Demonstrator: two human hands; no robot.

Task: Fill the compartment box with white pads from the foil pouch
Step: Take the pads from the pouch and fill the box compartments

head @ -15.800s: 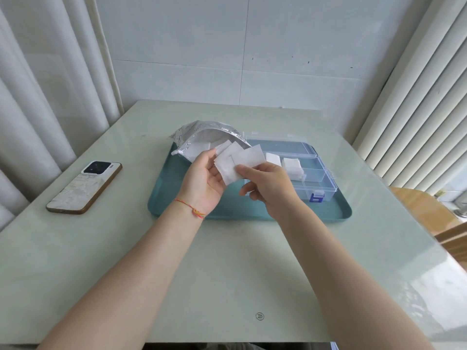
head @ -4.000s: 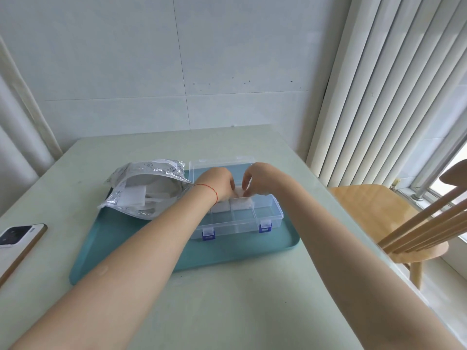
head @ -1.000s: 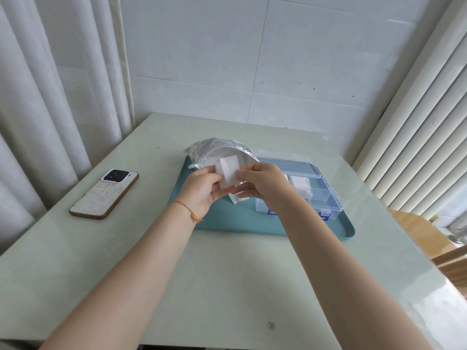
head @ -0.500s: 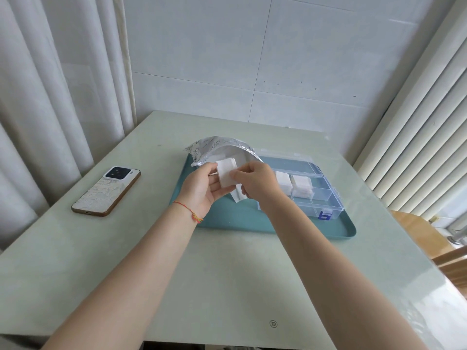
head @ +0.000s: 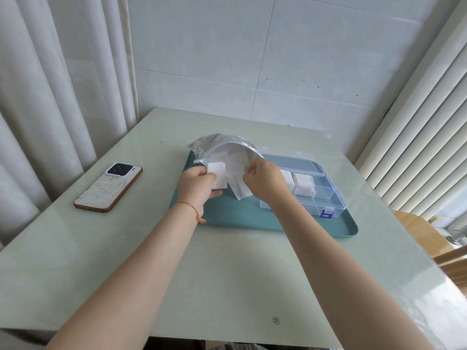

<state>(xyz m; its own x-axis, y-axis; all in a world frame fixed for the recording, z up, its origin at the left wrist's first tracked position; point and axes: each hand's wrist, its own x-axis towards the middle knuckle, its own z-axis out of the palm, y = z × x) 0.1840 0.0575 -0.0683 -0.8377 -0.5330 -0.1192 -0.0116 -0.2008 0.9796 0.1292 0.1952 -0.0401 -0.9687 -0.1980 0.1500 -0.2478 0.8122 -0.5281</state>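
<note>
Left hand point(head: 195, 184) grips a square white pad point(head: 217, 176), right hand point(head: 265, 181) pinches pads at the crinkled silver foil pouch point(head: 217, 145) mouth; the clear plastic compartment box point(head: 326, 198) holds stacked pads point(head: 303, 184)

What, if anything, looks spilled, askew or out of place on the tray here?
A few white pads hang loose from the foil pouch mouth onto the tray, below the right hand. Nothing looks damaged; the compartment box sits flat.

A small round logo mark on the table point(head: 276, 320) edge; print on the foil pouch point(head: 214, 144) is illegible
</note>
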